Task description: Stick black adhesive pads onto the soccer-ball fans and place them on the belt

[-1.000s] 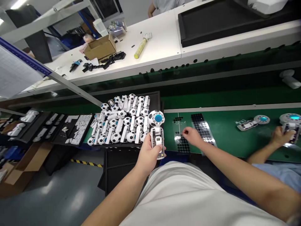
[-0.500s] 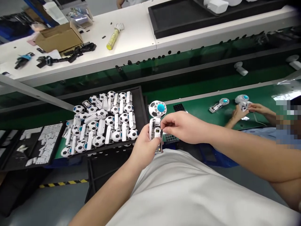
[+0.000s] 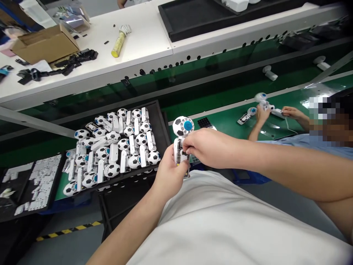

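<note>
My left hand is wrapped round the handle of a small handheld fan. The fan's round head has a black-and-white football pattern and a blue centre, and points away from me. Its handle is open at the front, with inner parts showing. My right hand is over the handle, thumb and fingertips pinched together at the opening. Something dark shows at those fingertips, too small to name. To the left, a black tray holds rows of similar football-patterned fans.
Small black pieces lie on the green bench behind my right hand. At right, a co-worker's hands hold another fan, and an open fan lies near them. White parts fill trays at far left. A white shelf spans the back.
The view has shifted, so the surroundings sit further left. My right fingertips have moved down a little onto the handle's opening. The co-worker has lifted and turned their fan.
</note>
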Motion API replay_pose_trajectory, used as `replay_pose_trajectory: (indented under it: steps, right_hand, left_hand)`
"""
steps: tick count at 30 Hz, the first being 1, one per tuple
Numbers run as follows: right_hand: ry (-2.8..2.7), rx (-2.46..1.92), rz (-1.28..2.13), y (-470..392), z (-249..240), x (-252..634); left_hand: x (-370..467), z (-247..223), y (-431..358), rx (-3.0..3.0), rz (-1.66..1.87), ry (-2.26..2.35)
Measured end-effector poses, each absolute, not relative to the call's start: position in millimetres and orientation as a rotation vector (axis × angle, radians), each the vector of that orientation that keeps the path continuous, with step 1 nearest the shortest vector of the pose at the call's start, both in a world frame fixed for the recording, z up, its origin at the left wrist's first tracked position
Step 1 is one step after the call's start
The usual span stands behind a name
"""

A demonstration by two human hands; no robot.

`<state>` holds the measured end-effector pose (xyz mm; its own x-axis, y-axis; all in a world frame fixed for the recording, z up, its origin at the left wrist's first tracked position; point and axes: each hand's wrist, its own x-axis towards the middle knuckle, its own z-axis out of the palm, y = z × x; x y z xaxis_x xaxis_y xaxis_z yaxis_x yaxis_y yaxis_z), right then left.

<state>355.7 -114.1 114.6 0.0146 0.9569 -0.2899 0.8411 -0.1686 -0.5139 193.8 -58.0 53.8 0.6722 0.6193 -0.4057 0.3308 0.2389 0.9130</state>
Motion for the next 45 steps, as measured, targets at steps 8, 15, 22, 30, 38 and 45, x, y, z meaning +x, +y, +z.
replay_pose_trajectory:
  steps: [8,15,22,30,38,45]
  right_hand:
    - [-1.962,-2.078,0.826,-114,111,353]
    - [-1.962,-2.094,0.866,-111,114,353]
    - [-1.899,-2.097,0.799,-115,104,347]
    - [-1.737,-2.125,0.675,-123,82,324]
    - [-1.474,-2.259,0.645,-116,83,291]
    - [-0.510,-1.746,1.064,-115,52,259]
  left_hand:
    - [195,58,-58,1.351,0.204,0.857]
    - [195,58,-59,1.361,0.200,0.874]
    - [194,56,-61,1.406,0.214,0.915]
    - [182,50,-62,1.575,0.275,0.906]
    - [153,39,-54,1.607,0.288,0.811]
    - [129,30,-41,1.076,0.247,0.751]
